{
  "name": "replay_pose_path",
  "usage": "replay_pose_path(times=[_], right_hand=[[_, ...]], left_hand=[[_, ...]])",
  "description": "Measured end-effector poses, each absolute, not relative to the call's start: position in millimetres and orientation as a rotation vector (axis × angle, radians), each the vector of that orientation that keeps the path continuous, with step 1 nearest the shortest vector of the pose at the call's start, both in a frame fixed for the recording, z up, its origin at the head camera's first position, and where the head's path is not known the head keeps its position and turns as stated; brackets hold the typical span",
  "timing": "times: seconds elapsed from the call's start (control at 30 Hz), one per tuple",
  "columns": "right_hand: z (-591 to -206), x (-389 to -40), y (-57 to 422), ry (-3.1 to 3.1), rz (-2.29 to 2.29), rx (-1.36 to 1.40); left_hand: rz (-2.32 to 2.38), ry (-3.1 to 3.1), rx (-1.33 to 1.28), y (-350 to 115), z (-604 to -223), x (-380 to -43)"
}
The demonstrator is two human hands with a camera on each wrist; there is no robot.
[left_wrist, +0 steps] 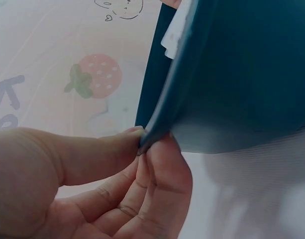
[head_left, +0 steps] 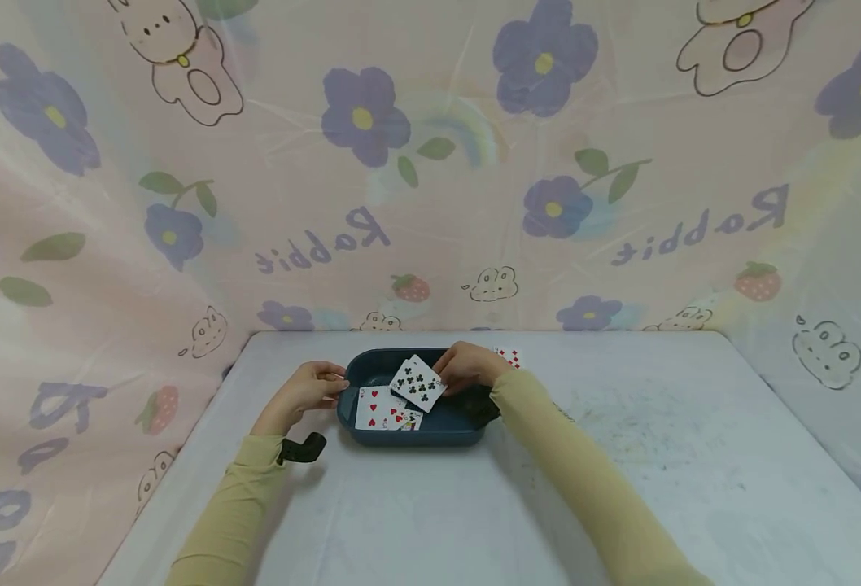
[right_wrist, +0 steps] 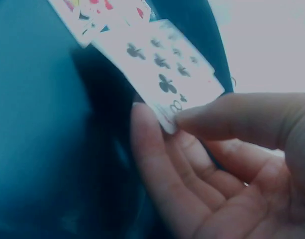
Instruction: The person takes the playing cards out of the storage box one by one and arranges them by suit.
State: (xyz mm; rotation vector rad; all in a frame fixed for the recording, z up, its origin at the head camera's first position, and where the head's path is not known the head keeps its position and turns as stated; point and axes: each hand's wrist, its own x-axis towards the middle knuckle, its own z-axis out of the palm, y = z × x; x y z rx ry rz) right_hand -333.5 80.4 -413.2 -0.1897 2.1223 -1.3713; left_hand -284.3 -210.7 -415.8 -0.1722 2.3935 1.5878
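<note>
A dark blue oblong tray (head_left: 416,438) stands on the white table, its rounded ends to the left and right. My left hand (head_left: 304,395) pinches the tray's left rim between thumb and fingers, seen close up in the left wrist view. Over the tray's middle, my right hand (head_left: 470,365) holds an eight of clubs (right_wrist: 162,67) by its corner, thumb on the face. Another card's edge shows just behind it. Beneath, in the left part of the tray, lie face-up playing cards, among them a hearts card (head_left: 372,407) and a partly covered face card (head_left: 410,419).
A red diamonds card (head_left: 509,356) lies on the table behind my right wrist, partly hidden. Black wrist mounts (head_left: 303,448) jut out from both sleeves. A patterned cloth (head_left: 430,187) hangs behind and beside the white table (head_left: 401,521).
</note>
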Motion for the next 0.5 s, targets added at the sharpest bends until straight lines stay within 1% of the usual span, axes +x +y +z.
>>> replay_pose_path(times=[0.3,0.5], right_hand=[[-413,-334,87,2.175,-1.459,-0.133],[-404,-329,93,2.424,-1.415,-0.208]], left_hand=[[1.588,2.394,-0.164,-211,-416,-283],[1.587,2.396,-0.178,-211,-418,-285]])
